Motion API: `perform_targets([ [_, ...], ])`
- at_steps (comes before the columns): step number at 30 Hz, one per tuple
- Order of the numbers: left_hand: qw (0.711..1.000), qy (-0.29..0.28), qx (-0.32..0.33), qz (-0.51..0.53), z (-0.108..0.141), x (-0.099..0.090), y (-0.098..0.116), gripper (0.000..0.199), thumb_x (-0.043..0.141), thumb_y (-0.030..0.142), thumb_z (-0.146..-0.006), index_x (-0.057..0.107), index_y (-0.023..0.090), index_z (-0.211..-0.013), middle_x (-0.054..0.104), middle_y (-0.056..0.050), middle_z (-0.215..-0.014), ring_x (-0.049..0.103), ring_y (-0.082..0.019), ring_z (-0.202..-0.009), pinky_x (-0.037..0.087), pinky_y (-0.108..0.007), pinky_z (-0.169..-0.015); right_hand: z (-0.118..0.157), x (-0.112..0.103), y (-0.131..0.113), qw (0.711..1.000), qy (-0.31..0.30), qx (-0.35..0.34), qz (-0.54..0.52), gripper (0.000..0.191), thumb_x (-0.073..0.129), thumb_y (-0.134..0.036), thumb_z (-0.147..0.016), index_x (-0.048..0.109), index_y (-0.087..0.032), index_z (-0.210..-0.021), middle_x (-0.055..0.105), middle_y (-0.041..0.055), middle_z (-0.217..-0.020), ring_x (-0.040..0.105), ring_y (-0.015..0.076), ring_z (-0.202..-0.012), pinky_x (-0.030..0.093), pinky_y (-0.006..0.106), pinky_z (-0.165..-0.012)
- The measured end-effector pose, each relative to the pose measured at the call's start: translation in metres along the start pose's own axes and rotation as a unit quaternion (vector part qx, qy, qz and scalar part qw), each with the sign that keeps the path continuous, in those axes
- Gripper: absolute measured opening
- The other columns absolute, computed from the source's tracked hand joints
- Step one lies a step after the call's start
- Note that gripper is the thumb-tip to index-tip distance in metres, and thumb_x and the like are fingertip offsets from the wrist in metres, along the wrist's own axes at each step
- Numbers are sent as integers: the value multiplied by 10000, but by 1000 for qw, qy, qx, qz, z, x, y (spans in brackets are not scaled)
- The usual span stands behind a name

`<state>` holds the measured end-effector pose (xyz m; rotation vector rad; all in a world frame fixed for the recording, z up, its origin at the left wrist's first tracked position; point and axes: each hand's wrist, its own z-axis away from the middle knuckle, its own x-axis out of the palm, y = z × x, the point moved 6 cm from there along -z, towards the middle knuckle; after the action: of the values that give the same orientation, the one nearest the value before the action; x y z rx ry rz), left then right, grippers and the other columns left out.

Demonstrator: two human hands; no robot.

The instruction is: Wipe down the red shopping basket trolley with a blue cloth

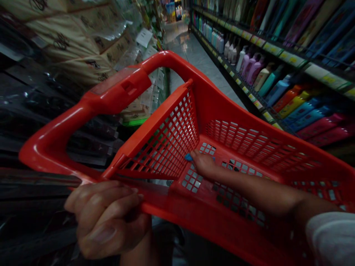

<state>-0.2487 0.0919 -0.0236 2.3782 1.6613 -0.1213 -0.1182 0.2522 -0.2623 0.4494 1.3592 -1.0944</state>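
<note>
A red plastic shopping cart [238, 116] fills the middle of the head view, tilted across it. My left hand [107, 218] is closed over the cart's near rim, close to where the handle [119, 90] joins, with the fingers wrapped on top. My right hand [203, 162] reaches down inside the basket with the arm coming in from the right. It is closed on a small blue cloth [188, 157], pressed near the foot of the latticed end panel [169, 136]. Most of the cloth is hidden under the hand.
Bottles in several colours [252, 70] line the shelves [257, 103] on the right, with price labels along the edges. Wrapped packs [63, 44] are stacked on the left. A tiled aisle floor [191, 48] runs away beyond the cart.
</note>
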Motion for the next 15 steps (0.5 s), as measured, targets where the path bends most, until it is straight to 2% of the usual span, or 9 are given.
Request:
perform_targets([
  [2,1000,-9,-10,2,0,1,-1,494,358,340,-937,521,229,-484,519,-27,-468,521,-171,-518,360,-412,-692,-16,-16,27,998,12,58,25,277,424,-153,-990,559,-181,-1230,636,134,-1226,704,217,-943,541,310,-770],
  [4,1000,-11,-29,-3,1,2,-2,509,361,363,-948,522,228,-485,531,-24,-474,531,-167,-528,380,-417,-718,-27,-26,42,994,32,99,37,311,387,-115,-989,564,-141,-1244,630,174,-1224,708,228,-947,545,324,-774],
  [6,1000,2,-29,-6,1,2,-2,533,334,370,-965,511,226,-484,523,-18,-466,527,-158,-525,389,-419,-734,-27,-26,41,994,38,98,40,312,382,-88,-982,595,-113,-1208,636,196,-1197,710,226,-919,547,326,-755],
  [9,1000,20,-19,-2,1,2,1,535,318,352,-970,489,217,-481,511,-6,-466,517,-142,-515,379,-418,-710,-17,-16,25,998,21,42,29,227,490,-96,-943,668,-144,-1076,676,140,-1112,702,196,-858,542,298,-721],
  [11,1000,16,-24,-3,1,4,2,520,334,332,-966,490,213,-484,520,2,-487,528,-137,-531,380,-436,-711,-14,-15,22,999,11,14,28,217,516,-118,-937,678,-164,-1074,681,117,-1111,699,187,-861,544,297,-730],
  [15,999,7,-28,-14,3,3,2,511,317,287,-978,485,204,-502,516,19,-534,539,-125,-564,376,-480,-719,-15,-26,29,996,8,59,61,345,363,-67,-959,633,-81,-1173,605,252,-1262,712,255,-915,569,385,-742],
])
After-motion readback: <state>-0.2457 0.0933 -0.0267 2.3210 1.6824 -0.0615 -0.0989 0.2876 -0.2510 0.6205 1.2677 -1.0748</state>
